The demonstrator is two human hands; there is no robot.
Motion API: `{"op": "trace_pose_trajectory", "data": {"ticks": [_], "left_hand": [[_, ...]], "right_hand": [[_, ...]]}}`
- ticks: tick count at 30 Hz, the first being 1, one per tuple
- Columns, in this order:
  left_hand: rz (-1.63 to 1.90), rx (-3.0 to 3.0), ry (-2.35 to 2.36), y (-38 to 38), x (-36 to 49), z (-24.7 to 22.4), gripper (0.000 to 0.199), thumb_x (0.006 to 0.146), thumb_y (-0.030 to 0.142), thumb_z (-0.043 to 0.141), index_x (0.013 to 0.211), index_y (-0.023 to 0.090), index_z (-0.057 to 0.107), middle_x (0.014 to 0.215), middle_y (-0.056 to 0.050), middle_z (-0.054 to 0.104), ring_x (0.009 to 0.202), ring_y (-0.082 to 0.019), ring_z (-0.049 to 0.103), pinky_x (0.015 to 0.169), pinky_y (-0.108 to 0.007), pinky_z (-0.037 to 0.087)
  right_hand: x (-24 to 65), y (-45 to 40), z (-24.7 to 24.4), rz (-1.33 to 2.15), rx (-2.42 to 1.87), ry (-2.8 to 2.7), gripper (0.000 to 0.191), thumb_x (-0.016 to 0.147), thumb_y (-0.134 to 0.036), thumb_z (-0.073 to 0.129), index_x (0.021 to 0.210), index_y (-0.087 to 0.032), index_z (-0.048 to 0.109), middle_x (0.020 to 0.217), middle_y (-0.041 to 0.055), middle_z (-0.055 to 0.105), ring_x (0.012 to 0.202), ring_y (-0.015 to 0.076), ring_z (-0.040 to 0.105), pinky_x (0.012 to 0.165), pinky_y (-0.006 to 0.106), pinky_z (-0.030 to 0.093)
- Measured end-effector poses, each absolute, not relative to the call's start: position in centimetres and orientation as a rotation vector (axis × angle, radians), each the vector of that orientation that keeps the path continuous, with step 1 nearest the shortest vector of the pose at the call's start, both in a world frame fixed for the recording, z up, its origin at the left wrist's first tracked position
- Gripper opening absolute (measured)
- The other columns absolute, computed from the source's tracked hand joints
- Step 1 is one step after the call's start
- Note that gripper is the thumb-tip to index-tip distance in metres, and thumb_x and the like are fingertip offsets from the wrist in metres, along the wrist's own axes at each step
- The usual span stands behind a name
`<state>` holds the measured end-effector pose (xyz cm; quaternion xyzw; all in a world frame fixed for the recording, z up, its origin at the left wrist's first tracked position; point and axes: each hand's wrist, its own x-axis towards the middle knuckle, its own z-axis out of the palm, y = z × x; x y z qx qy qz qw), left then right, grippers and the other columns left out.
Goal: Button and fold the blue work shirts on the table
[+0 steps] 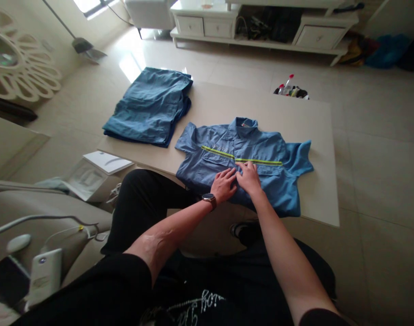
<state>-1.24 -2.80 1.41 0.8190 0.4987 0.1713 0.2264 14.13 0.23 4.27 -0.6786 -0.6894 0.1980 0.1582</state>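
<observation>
Black printed top (196,304) and black trousers (142,199) occupy the near foreground. Beyond them, a blue short-sleeved work shirt (257,149) lies flat on a pale tabletop (261,106), collar toward the far side, its lower edge reaching the near table edge. A yellow-green reflective stripe (257,161) crosses the chest. A folded blue garment (147,106) lies just left of the shirt.

**Hazards:** Because the shirt lies against the near edge, a pull toward the body may draw the cloth over that edge. Uneven pressure from the two hands may ruck the fabric between them or skew the stripe out of line. The loose right-hand sleeve (298,158) may fold under itself if the shirt is shifted. The wristwatch (209,199) may catch the cloth if the left wrist drops onto it.

**Pose:** Both forearms reach forward and inward from the near side, converging at the shirt's near centre. The left hand (223,185) and right hand (249,177) are open, palms down, fingers spread on the cloth and nearly touching each other. Neither hand is closed on a fold; contact is by flat pressure only.
</observation>
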Motion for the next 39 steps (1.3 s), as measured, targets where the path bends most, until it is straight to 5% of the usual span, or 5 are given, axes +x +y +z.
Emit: {"op": "trace_pose_trajectory", "data": {"ticks": [10,17,24,31,39], "left_hand": [[0.374,2.345,1.279,-7.5,-2.5,2.1,0.053,0.093,0.029,0.061,0.145,0.028,0.059,0.161,-0.006,0.052,0.137,-0.030,0.050,0.110,-0.048,0.042],[0.468,2.206,1.465,-2.7,-1.6,3.1,0.016,0.095,0.019,0.056,0.105,0.022,0.068,0.107,-0.007,0.074,0.108,-0.025,0.061,0.098,-0.040,0.045],[0.512,2.239,1.564,1.8,-0.2,3.1,0.017,0.094,0.018,0.061,0.108,0.023,0.069,0.114,-0.008,0.069,0.117,-0.026,0.057,0.101,-0.040,0.042],[0.461,2.260,1.484,2.6,1.2,1.8,0.022,0.098,0.034,0.065,0.115,0.026,0.077,0.116,-0.008,0.069,0.112,-0.027,0.059,0.097,-0.042,0.043],[0.566,2.210,1.476,2.3,1.3,0.7,0.019,0.098,0.035,0.069,0.111,0.030,0.081,0.109,-0.007,0.070,0.107,-0.025,0.059,0.096,-0.041,0.042]], "right_hand": [[13.5,-0.9,5.0,0.507,-2.080,-2.096,0.027,0.099,-0.033,0.059,0.120,-0.028,0.075,0.118,0.0129,0.061,0.107,0.0297,0.057,0.089,0.039,0.049],[12.7,-1.1,5.6,0.399,-2.236,-1.970,0.031,0.093,-0.029,0.066,0.123,-0.020,0.062,0.120,0.0159,0.067,0.110,0.0308,0.062,0.087,0.037,0.050],[13.3,-0.2,6.2,0.532,-2.373,-1.705,0.037,0.094,-0.021,0.055,0.131,-0.016,0.060,0.107,0.0159,0.076,0.100,0.0293,0.072,0.085,0.036,0.050],[15.0,0.4,5.1,0.651,-2.209,-1.520,0.017,0.087,-0.021,0.063,0.099,-0.019,0.074,0.098,0.0110,0.080,0.096,0.0267,0.074,0.082,0.031,0.050],[15.7,0.2,5.3,0.560,-2.137,-1.457,0.016,0.079,-0.017,0.065,0.091,-0.018,0.075,0.086,0.0106,0.078,0.083,0.0266,0.071,0.076,0.032,0.049]]}}
